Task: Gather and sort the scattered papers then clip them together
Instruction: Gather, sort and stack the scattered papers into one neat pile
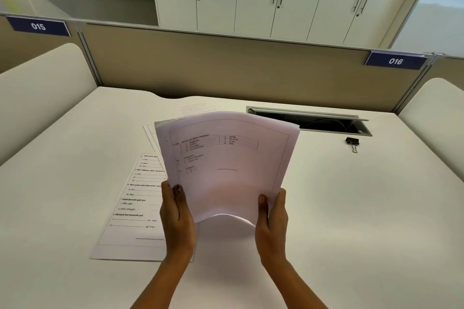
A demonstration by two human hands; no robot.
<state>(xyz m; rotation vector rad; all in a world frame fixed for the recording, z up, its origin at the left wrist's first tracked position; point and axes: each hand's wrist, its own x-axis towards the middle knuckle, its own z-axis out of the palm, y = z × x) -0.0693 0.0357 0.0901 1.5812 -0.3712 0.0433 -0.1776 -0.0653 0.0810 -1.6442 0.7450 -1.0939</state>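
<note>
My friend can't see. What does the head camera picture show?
Two hands, left hand and right hand, hold up a stack of papers over a white desk. More loose sheets lie at left; a black binder clip sits at right.

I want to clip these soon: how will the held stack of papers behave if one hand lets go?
The stack of papers is probably floppy: its bottom edge already bows between the left hand and right hand. Its top corners look slightly fanned, so sheets may slide apart.
</note>
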